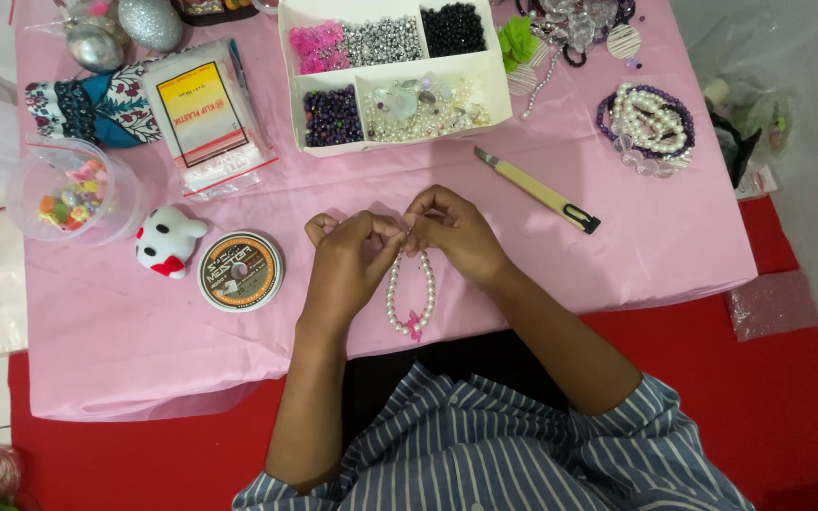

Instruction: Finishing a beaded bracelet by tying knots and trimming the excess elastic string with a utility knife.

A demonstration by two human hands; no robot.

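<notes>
A loop of white pearl beads with a small pink charm at its bottom, the pearl bracelet (411, 301), hangs between my two hands over the pink tablecloth (617, 255). My left hand (347, 260) pinches the upper left end of the loop. Just to its right, my right hand (454, 232) pinches the other end, so the fingertips of both meet at the top of the bracelet. The string ends are hidden by my fingers.
A white divided box (392, 71) of pink, silver, black, purple and clear beads sits at the back. A cream utility knife (537, 189) lies right of my hands. A thread spool (240, 272), a small plush toy (168, 241), a clear cup (73, 194) and finished bracelets (650, 123) surround them.
</notes>
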